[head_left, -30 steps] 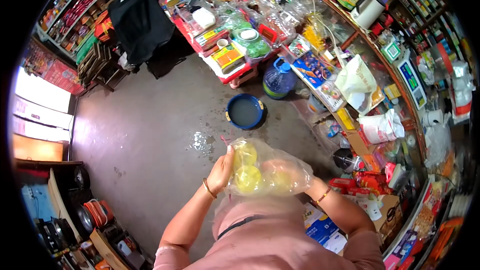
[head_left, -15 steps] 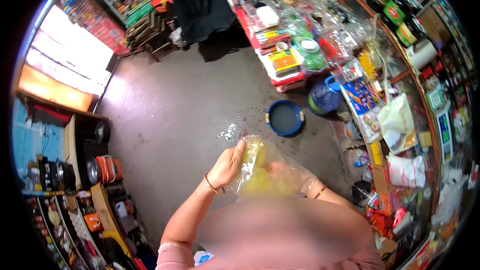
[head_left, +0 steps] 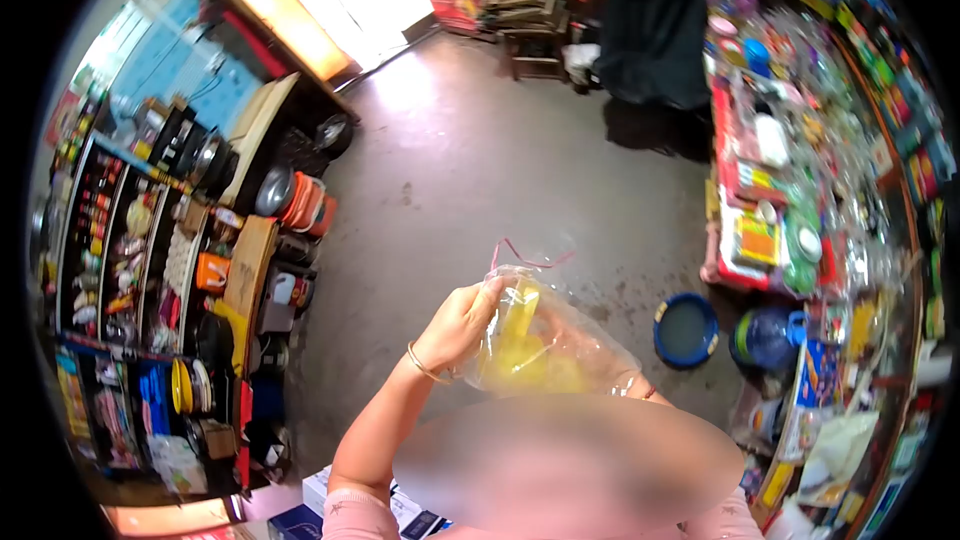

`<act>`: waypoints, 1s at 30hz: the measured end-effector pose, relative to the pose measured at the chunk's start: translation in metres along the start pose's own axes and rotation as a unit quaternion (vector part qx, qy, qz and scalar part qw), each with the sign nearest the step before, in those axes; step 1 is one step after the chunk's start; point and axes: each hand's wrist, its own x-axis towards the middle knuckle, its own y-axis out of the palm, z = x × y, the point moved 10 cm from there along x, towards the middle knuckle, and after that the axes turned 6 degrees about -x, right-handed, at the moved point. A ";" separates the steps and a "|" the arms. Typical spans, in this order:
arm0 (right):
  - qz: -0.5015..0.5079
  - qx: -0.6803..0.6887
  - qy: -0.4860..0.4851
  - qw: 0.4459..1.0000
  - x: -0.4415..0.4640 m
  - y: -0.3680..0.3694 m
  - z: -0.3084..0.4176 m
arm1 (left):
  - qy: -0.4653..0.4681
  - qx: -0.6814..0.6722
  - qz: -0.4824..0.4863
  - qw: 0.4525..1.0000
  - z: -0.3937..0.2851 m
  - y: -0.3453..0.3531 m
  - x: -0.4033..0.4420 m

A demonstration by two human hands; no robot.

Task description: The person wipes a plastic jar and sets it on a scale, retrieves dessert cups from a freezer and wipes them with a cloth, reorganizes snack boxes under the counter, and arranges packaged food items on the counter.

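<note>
My left hand (head_left: 463, 324) is closed on the upper left edge of a clear plastic bag (head_left: 610, 352). Thin yellow pieces (head_left: 522, 355), of a kind I cannot make out, show through the plastic. My right hand (head_left: 572, 338) is inside the bag, its wrist at the bag's right side. Glare and folds in the plastic blur its fingers, so their grip is unclear. A dark pink string (head_left: 540, 266) loops out above the bag near my left fingertips.
A blue tub of water (head_left: 686, 330) stands on the floor at right, beside a big water jug (head_left: 765, 338). A goods-laden table (head_left: 715, 240) is behind them. Shelves (head_left: 140, 270) line the left, and a black-covered chair (head_left: 655, 30) stands at the back.
The view has turned left, so the room has shifted rightward. Both hands keep their places at the bag. The pink string now stands out more above it.
</note>
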 end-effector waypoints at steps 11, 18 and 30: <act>-0.027 0.082 0.225 0.971 0.316 0.101 -0.052 | -0.015 -0.251 -0.099 0.963 0.104 -0.319 0.028; -0.066 0.061 0.313 0.946 0.469 0.084 -0.123 | -0.019 -0.371 -0.141 0.918 0.169 -0.473 0.063; 0.049 0.075 0.323 0.942 0.836 0.149 -0.135 | 0.050 -0.456 -0.241 0.855 0.193 -0.804 0.169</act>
